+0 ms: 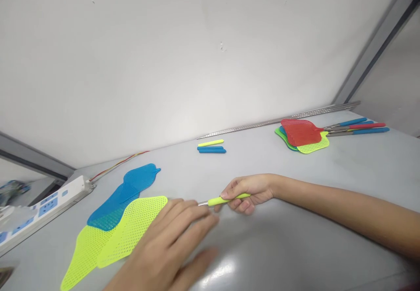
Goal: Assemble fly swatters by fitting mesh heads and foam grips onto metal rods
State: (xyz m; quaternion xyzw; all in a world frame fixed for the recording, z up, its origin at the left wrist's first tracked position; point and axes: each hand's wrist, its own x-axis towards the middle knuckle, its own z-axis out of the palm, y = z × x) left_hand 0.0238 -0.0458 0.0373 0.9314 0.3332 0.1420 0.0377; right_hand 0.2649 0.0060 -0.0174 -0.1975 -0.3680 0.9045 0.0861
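My right hand [251, 191] is closed around a yellow fly swatter handle [216, 201]. A short length of metal rod [202, 204] sticks out of the handle's left end and disappears behind my left hand [170, 238]. That hand is slightly blurred, with its fingers stretched out and apart above the table. Beside it lie two overlapping yellow fly swatter heads [133, 225]. Whether the rod joins one of them is hidden by my fingers. Blue fly swatter heads [141, 176] overlap at the upper left of the yellow ones.
Loose blue and yellow handles [211, 149] lie near the wall. Long thin metal rods [249, 127] run along the wall's foot. Several fly swatters with handles, a red one [300, 131] on top, are piled at right. A white power strip [49, 208] borders the left side.
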